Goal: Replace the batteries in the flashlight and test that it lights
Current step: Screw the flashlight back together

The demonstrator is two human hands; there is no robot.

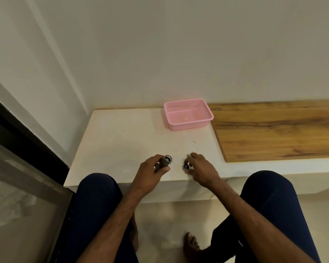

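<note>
My left hand (pixel 150 174) grips a dark metal flashlight body (pixel 164 162), its open round end pointing up and away from me. A short way to its right, my right hand (pixel 198 168) pinches a small dark round piece (pixel 186 166), which looks like the flashlight's cap, just above the white ledge (pixel 122 141). The two parts are apart, a small gap between them. No batteries show in this view.
A pink plastic basket (pixel 188 114) stands at the back of the ledge against the wall. A wooden board (pixel 277 130) covers the ledge to the right. My knees in dark trousers are below the ledge's front edge; a dark window frame runs along the left.
</note>
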